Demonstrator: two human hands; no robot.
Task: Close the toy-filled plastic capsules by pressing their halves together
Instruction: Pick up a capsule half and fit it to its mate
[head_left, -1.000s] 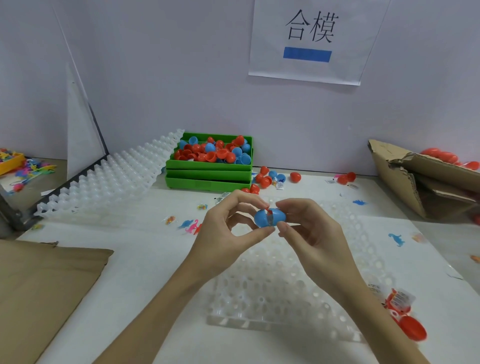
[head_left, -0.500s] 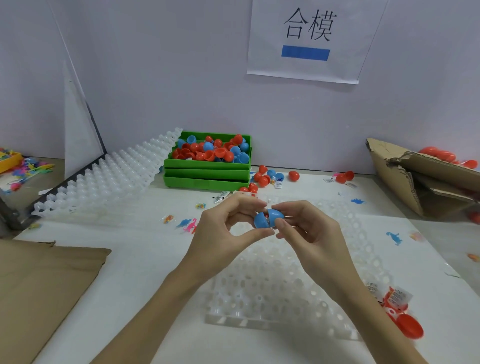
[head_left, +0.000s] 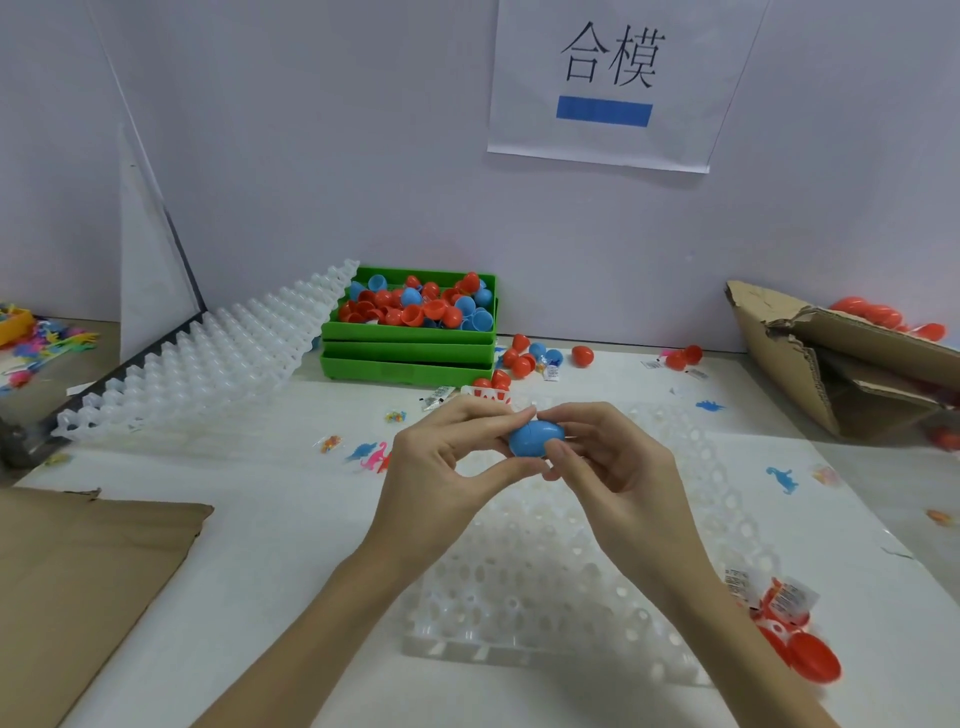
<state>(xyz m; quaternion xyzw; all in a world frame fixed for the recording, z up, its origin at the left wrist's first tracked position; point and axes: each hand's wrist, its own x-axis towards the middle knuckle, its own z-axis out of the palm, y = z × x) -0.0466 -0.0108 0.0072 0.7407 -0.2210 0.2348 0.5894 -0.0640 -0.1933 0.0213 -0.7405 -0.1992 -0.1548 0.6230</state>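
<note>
From my head camera, a pale wall with a printed sign (head_left: 602, 83) rises behind the white table (head_left: 260, 519) where I work. At the back a green tray (head_left: 408, 358) is heaped with loose red and blue halves, and more red pieces lie scattered just beside it.

My left hand (head_left: 441, 467) and right hand (head_left: 618, 467) meet above the clear dimpled tray (head_left: 545, 587). Between them I pinch a blue capsule (head_left: 536, 439), each hand's thumb and fingertips clamped on one end. Its halves look joined, with only a thin seam showing, so I judge this one closed or nearly so.

The dimpled tray under my hands appears to hold no finished capsules. With so many halves at the back, and an open red capsule (head_left: 810, 657) with packets lying near my right forearm, most of the work seems to remain.
</note>
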